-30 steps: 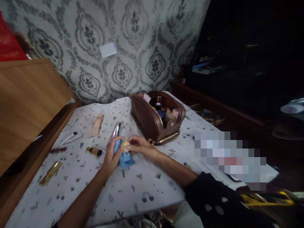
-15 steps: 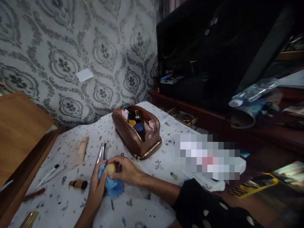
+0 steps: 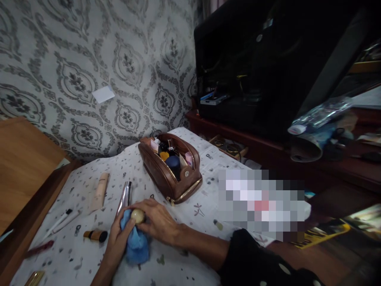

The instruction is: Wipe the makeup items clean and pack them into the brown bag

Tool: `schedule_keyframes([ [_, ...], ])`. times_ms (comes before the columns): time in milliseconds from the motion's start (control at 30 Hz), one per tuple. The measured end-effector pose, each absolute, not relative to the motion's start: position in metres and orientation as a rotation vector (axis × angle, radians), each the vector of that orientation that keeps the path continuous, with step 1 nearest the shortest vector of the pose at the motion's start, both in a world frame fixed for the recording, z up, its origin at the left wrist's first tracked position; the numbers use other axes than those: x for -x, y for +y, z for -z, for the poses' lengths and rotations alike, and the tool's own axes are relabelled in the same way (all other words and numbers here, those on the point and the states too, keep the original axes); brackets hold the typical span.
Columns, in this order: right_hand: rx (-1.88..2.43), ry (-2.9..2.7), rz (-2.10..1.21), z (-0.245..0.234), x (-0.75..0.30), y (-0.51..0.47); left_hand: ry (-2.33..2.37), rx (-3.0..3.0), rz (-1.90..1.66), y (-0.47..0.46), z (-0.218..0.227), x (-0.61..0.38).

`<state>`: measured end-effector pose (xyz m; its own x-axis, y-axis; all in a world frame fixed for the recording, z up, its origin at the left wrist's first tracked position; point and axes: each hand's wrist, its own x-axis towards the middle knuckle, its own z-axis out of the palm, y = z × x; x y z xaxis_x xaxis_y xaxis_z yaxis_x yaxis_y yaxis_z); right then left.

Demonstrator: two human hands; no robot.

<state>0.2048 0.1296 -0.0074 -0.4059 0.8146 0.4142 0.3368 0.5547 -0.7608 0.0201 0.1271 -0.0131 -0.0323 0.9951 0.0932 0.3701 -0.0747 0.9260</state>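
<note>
My left hand [image 3: 116,230] is closed around a blue cloth [image 3: 137,244], its thumb against a small round item [image 3: 138,216] with a shiny, pale yellow face. The fingers of my right hand [image 3: 159,220] curl round the other side of this item; its exact kind cannot be made out. Much of the cloth hangs below my hands. Just beyond my left fingers lies a silver tube [image 3: 124,196]. Behind my right hand stands an open brown leather makeup bag [image 3: 159,171], with a dark blue-lidded jar [image 3: 173,163] and other cosmetics inside.
On the patterned white cloth [image 3: 166,274] at the left lie a beige tube [image 3: 101,188], a black and gold tube [image 3: 95,236], a white pen-like stick [image 3: 61,220] and a dark red stick [image 3: 40,249]. A wooden panel [image 3: 26,159] borders the left; a television [image 3: 262,79] stands right.
The round item has turned so that its glossy face points more upward. The blue cloth now hangs lower and more bunched below my hands. Both hands keep their hold.
</note>
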Motion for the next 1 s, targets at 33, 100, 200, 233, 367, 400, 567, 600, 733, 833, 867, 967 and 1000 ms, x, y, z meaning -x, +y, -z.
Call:
schedule_keyframes([
  [33,0.942,-2.001,-0.744,0.007,-0.205,0.129,1.489,-1.525,-1.105,0.127,0.012,-0.021],
  [100,0.990,-2.020,-0.728,0.007,-0.205,0.127,1.508,-1.532,-1.102,0.125,0.010,-0.023],
  [200,1.022,-2.013,-0.724,0.004,-0.205,0.124,1.538,-1.551,-1.121,0.122,0.009,-0.024],
  [233,1.022,-2.007,-0.736,0.002,-0.205,0.123,1.540,-1.557,-1.133,0.121,0.008,-0.025],
  [367,1.014,-1.928,-0.833,-0.010,-0.212,0.119,1.518,-1.585,-1.177,0.119,0.001,-0.029],
  [400,1.017,-1.894,-0.854,-0.014,-0.216,0.118,1.515,-1.595,-1.185,0.119,-0.002,-0.031],
  [567,1.011,-1.809,-0.850,-0.044,-0.248,0.116,1.545,-1.798,-1.119,0.123,-0.022,-0.044],
  [600,1.002,-1.804,-0.840,-0.049,-0.254,0.115,1.546,-1.891,-1.101,0.125,-0.028,-0.047],
  [733,0.934,-1.793,-0.826,-0.060,-0.275,0.103,1.370,-2.482,-1.098,0.135,-0.058,-0.065],
  [833,0.935,-1.773,-0.866,-0.055,-0.286,0.090,1.178,-2.967,-0.920,0.147,-0.084,-0.088],
  [867,0.939,-1.756,-0.893,-0.051,-0.289,0.085,1.172,-3.083,-0.853,0.152,-0.092,-0.096],
  [967,0.941,-1.674,-0.997,-0.033,-0.301,0.075,1.198,-3.313,-0.702,0.167,-0.108,-0.119],
  [1000,0.938,-1.645,-1.028,-0.026,-0.306,0.073,1.195,-3.357,-0.658,0.172,-0.110,-0.124],
])
